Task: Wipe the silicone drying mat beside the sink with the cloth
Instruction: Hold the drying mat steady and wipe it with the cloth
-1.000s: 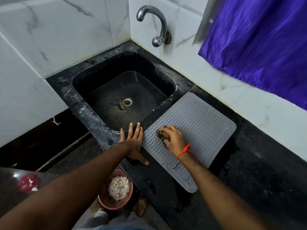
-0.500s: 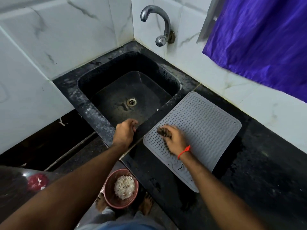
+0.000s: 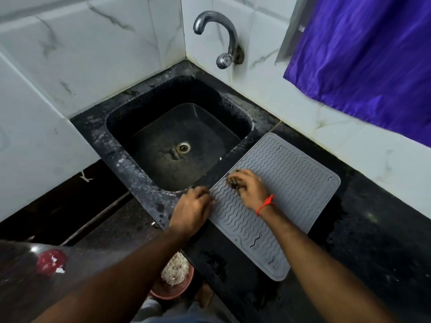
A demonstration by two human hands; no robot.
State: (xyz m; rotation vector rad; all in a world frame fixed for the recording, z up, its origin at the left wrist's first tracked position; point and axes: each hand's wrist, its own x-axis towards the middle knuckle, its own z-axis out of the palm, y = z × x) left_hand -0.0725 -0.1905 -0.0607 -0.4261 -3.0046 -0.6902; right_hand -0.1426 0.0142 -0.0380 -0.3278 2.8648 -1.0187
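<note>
A grey silicone drying mat (image 3: 286,183) with wavy ridges lies on the black counter, right of the sink (image 3: 179,141). My right hand (image 3: 250,191) rests on the mat's near-left part and grips a small dark bunched cloth (image 3: 234,183), most of it hidden under the fingers. My left hand (image 3: 192,210) sits at the mat's left edge, fingers curled down onto the edge near the sink's front corner; the frame does not show whether they pinch the mat.
A chrome tap (image 3: 219,38) juts from the tiled wall above the sink. A purple curtain (image 3: 363,57) hangs at the right. The black counter (image 3: 373,241) runs on to the right. Below the counter edge stands a pink bowl (image 3: 173,278) of white scraps.
My left hand went from flat beside the mat to the sink's front rim, then to the mat's left edge with curled fingers. The right hand and cloth shifted slightly on the mat.
</note>
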